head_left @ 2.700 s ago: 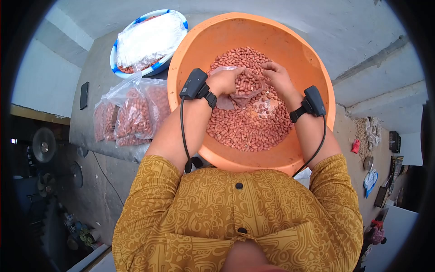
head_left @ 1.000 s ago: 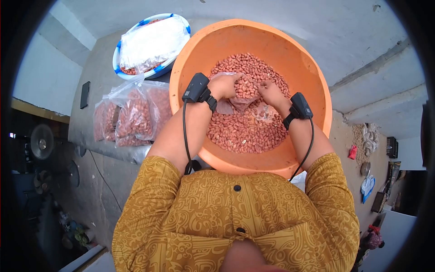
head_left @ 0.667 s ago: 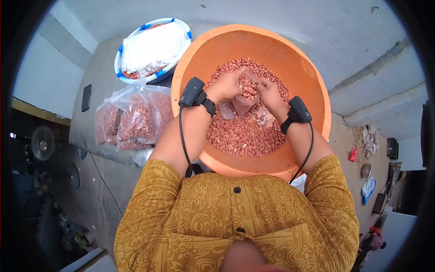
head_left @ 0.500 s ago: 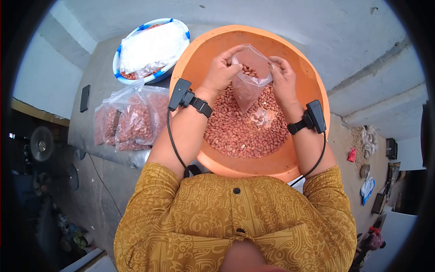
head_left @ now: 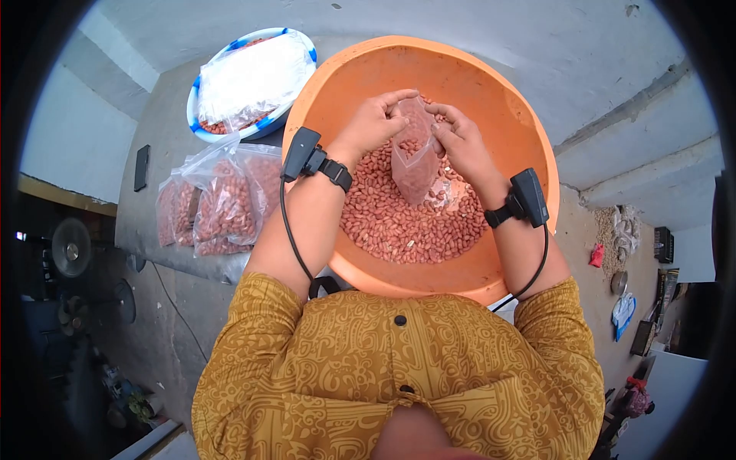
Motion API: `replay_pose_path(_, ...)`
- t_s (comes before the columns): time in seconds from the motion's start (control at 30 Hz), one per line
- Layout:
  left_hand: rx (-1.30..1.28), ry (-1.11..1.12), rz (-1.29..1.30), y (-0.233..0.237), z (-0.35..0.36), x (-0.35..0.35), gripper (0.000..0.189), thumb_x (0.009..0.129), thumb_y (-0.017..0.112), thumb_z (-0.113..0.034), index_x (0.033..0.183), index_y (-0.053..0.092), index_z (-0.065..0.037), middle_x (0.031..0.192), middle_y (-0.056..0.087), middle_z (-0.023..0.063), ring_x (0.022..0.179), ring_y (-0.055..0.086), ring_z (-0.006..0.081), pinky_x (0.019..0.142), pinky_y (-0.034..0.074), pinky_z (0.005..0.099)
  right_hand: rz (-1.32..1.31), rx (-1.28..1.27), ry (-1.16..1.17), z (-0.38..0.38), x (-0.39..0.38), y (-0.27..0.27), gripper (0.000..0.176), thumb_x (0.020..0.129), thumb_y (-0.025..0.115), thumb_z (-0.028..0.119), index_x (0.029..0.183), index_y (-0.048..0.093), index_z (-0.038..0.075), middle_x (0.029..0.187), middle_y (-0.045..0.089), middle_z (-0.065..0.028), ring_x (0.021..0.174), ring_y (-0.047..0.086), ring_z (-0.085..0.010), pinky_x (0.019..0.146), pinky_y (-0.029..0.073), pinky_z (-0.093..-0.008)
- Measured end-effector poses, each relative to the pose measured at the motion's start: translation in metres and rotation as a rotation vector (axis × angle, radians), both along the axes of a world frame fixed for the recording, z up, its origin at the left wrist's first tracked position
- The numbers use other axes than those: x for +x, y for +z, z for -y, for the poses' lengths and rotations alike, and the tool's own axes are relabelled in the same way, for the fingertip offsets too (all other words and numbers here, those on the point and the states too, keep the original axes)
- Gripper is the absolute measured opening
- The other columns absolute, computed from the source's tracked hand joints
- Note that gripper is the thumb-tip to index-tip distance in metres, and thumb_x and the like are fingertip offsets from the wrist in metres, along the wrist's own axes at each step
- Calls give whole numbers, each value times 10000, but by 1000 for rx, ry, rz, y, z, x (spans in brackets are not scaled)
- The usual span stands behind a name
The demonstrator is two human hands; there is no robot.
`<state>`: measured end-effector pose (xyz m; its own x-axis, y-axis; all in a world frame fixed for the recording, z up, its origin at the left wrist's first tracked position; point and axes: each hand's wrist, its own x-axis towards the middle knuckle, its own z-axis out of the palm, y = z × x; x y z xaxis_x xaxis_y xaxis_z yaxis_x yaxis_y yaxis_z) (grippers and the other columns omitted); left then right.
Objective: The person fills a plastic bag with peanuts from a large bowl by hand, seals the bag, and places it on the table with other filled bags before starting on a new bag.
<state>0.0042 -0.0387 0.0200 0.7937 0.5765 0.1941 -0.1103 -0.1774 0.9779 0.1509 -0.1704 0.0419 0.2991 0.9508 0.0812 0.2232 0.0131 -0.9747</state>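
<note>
A clear plastic bag [head_left: 415,173] with red peanuts inside hangs upright between my hands, over the large orange basin [head_left: 506,84]. My left hand [head_left: 376,123] pinches the left side of its open top. On the right side of the bag's mouth, my right hand [head_left: 460,142] grips the edge between thumb and fingers. Below the bag lies a wide layer of loose red peanuts [head_left: 406,234] on the basin's floor. A small bare patch shows among them, just right of the bag's lower end.
Filled bags of peanuts [head_left: 226,203] lie on the grey table [head_left: 165,249] left of the basin. Behind them, a blue and white bowl [head_left: 287,109] holds peanuts under a stack of clear bags [head_left: 253,77]. A dark phone [head_left: 142,167] lies at the table's left.
The bag has moved slightly down, and its mouth is narrower. My right hand has shifted left, closer to my left hand, and both hands keep hold of the bag.
</note>
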Motion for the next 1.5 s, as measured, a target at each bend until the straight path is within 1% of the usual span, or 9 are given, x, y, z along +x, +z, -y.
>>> replay_pose_path(0.17,86,40,-68,-8,-3,3,480,801,616,-80,1266,501,-51,660,405,-85,611,380,22,572,356,179,-156,75,-145,-8,26,-13,240,900,475,133,1064,568,-15,694,544,-17,623,503,-78,572,431,-222)
replay_pose_path(0.27,186,279,-74,-7,2,6,536,771,658,-122,1266,486,-9,706,506,-31,655,475,65,610,437,230,-161,18,-253,-10,31,-18,240,899,500,147,1049,578,-23,784,582,-36,718,528,-93,665,446,-237)
replay_pose_path(0.37,5,425,-58,-17,-2,11,581,769,683,-168,1275,463,16,890,606,43,835,553,113,725,468,258,-65,-28,-241,-12,34,-26,254,894,523,158,1057,579,-29,918,608,-62,848,544,-122,781,439,-256)
replay_pose_path(0.57,-273,26,-135,-31,-1,13,388,884,520,-88,1254,485,25,1161,575,135,1044,548,154,885,441,276,12,-39,-188,-15,33,-28,295,904,502,142,1137,555,-31,1083,597,-98,992,547,-153,871,426,-276)
replay_pose_path(0.77,-230,-116,-69,-18,10,14,321,898,458,-68,1200,559,-20,1125,599,81,1026,554,151,919,417,289,-130,-62,-22,-11,39,-15,316,911,472,123,1189,533,-14,1114,585,-102,1013,541,-151,881,432,-281)
replay_pose_path(0.87,-279,-201,-103,1,19,8,321,916,467,-102,1212,535,-1,1165,576,122,1084,540,186,958,406,315,-151,-94,159,-4,43,-4,330,905,498,131,1200,527,-13,1127,572,-84,1020,537,-143,896,426,-276)
replay_pose_path(1.07,-281,-293,-33,-8,14,9,325,914,490,-137,1203,540,1,1171,575,120,1094,536,193,951,419,320,2,-154,272,0,54,3,260,858,502,62,1086,616,16,1000,622,-47,915,547,-118,820,436,-254)
replay_pose_path(1.27,-312,-335,-42,-9,12,8,335,907,513,-156,1202,540,1,1163,581,115,1088,540,195,946,425,330,101,-147,161,-1,53,0,146,825,581,56,944,650,7,824,626,-18,748,547,-91,684,454,-245)
replay_pose_path(1.5,-335,-200,216,5,12,5,468,870,590,-219,1273,464,-15,1183,550,110,1070,545,208,926,440,334,249,187,33,5,34,24,103,842,590,88,859,635,-3,741,610,-21,638,542,-77,573,450,-226)
